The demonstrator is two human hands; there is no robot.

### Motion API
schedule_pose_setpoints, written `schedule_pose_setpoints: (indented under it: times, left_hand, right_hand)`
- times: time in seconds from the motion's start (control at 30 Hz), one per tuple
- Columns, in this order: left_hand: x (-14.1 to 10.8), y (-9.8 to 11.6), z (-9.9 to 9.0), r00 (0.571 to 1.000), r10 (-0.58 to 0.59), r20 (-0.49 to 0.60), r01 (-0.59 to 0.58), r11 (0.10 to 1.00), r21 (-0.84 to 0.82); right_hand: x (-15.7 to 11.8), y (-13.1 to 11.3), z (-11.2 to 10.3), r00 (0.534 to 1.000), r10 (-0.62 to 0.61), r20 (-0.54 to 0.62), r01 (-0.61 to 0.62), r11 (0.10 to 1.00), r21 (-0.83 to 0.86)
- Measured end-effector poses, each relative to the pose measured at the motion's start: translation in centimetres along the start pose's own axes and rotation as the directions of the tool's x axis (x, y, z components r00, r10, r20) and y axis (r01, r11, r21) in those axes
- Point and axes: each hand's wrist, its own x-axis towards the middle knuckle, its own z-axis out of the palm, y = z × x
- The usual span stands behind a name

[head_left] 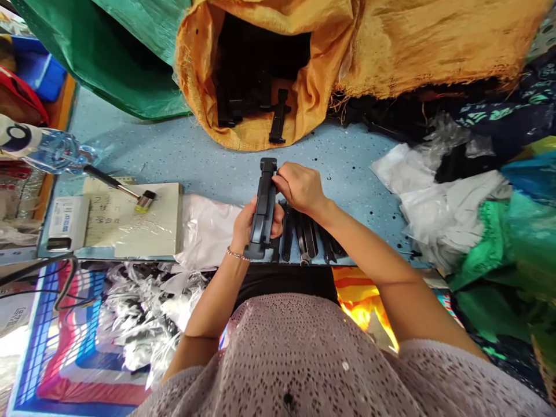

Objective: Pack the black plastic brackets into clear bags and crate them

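Note:
A long black plastic part (pixel 263 211) is held upright over the table's front edge. My left hand (pixel 245 227) is wrapped round its lower half, with fingertips showing on the right side. My right hand (pixel 300 184) touches the part's upper right side, its thumb and fingers pressed together; whether they hold a smaller piece is hidden. Several similar black parts (pixel 306 234) lie at the table edge below my right hand. Beyond my hands, an open orange sack (pixel 243 139) holds more black parts, one (pixel 279 119) resting at its mouth.
The blue speckled table (pixel 347 168) carries a cardboard pad (pixel 163 217) with a black-handled tool (pixel 104 175), a bottle (pixel 56 150) and a white plastic bag (pixel 208 229) at left. Crumpled bags (pixel 452 208) lie at right. A blue basket (pixel 26 359) of plastic wrap stands below left.

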Motion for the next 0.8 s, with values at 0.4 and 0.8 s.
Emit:
schedule_pose_setpoints:
  times: [0.4,0.8]
  left_hand:
    - [0.5,-0.9,0.0,0.859,0.148,-0.490,-0.158,0.987,0.023]
    - [-2.6,-4.3,-5.1,0.863,0.246,-0.441,0.034,0.843,0.537]
  right_hand:
    - [-8.2,-3.1,0.8,0.871,-0.489,-0.052,0.481,0.870,-0.112]
    - [3.5,0.4,0.8,0.991,0.047,0.127,-0.031,0.992,-0.124]
